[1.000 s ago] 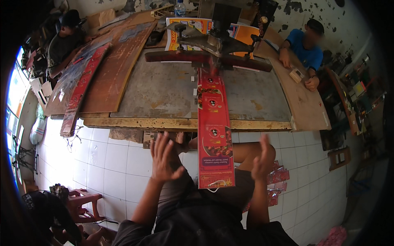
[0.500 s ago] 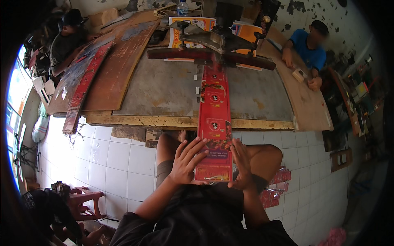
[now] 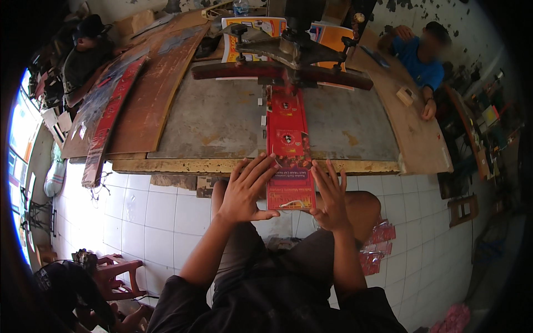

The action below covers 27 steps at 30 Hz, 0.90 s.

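Both hands, left hand (image 3: 244, 191) and right hand (image 3: 328, 195), press open-fingered grips against the edges of a long red printed cardboard strip (image 3: 289, 150), squaring it; beyond the grips it lies along the grey tabletop (image 3: 216, 119) toward the black metal press (image 3: 294, 47).

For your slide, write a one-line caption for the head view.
Left hand and right hand steady a long red printed strip on the metal-topped worktable, its far end under the machine.
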{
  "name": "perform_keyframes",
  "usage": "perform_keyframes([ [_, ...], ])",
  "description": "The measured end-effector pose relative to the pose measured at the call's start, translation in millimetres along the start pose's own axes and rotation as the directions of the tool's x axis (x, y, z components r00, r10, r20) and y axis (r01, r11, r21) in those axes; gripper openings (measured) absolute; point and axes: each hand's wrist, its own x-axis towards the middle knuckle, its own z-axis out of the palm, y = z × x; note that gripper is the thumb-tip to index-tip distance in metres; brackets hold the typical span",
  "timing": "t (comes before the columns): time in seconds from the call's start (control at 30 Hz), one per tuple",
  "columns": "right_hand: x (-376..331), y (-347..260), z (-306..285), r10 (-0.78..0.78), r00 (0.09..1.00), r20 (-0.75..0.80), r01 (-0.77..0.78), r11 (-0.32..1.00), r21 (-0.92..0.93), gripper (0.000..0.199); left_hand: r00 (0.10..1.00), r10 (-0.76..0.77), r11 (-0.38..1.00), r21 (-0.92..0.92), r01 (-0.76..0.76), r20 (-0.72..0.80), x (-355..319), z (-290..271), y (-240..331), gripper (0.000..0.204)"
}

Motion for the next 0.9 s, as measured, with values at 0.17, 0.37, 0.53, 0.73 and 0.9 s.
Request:
perform_keyframes([
  [0.17, -1, 5, 10, 0.013, 0.999, -0.045, -0.012, 1.000, 0.024, 0.107, 0.997, -0.013, 1.000, -0.001, 0.013, -0.075, -1, 14, -3, 0.109],
  [0.37, -2, 8, 17, 0.031, 0.997, -0.069, -0.030, 0.999, 0.012, 0.109, 0.993, -0.016, 1.000, -0.005, 0.015, -0.120, 0, 18, -4, 0.108],
  [0.53, 0, 7, 17, 0.053, 0.997, -0.063, -0.056, 0.997, -0.052, 0.111, 0.992, -0.015, 1.000, 0.004, 0.016, -0.123, 1, 18, -4, 0.108],
  [0.73, -1, 10, 19, 0.044, 0.994, -0.098, -0.051, 0.996, -0.071, 0.111, 0.994, -0.019, 1.000, 0.018, 0.021, -0.105, 3, 17, -2, 0.110],
  [0.9, 0, 10, 21, 0.034, 0.994, -0.107, -0.042, 0.996, -0.079, 0.111, 0.995, -0.030, 1.000, 0.007, 0.031, -0.099, 1, 17, -4, 0.110],
])
